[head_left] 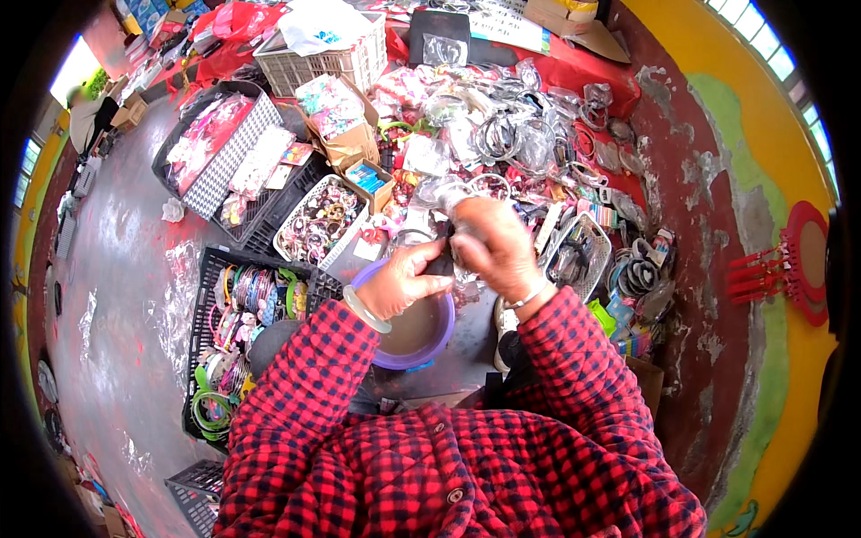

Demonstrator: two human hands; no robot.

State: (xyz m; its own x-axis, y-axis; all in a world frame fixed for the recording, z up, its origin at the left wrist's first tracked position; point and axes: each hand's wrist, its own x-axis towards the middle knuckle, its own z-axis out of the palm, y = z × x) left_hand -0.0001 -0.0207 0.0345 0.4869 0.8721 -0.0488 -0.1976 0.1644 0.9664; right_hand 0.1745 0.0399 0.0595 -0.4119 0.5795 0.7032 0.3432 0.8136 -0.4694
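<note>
Left hand [401,285] and right hand [491,244] pinching small dark item [441,262], fingers clamped, over purple bowl [421,357] (likely light, stiff; gripping by edges, clear wrap [441,193] slippery).

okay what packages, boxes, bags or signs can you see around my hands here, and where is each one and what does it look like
Clear plastic bag: crinkled, held at your right hand, just above your left hand.
Cardboard box: brown, open, holding colourful packets, upper middle.
Small box: blue and white, beside the cardboard one.
Bagged bangles: clear packets heaped on red cloth, upper right.
White sheet: flat, printed, at the top.
White basket: plastic, latticed, top centre.
</note>
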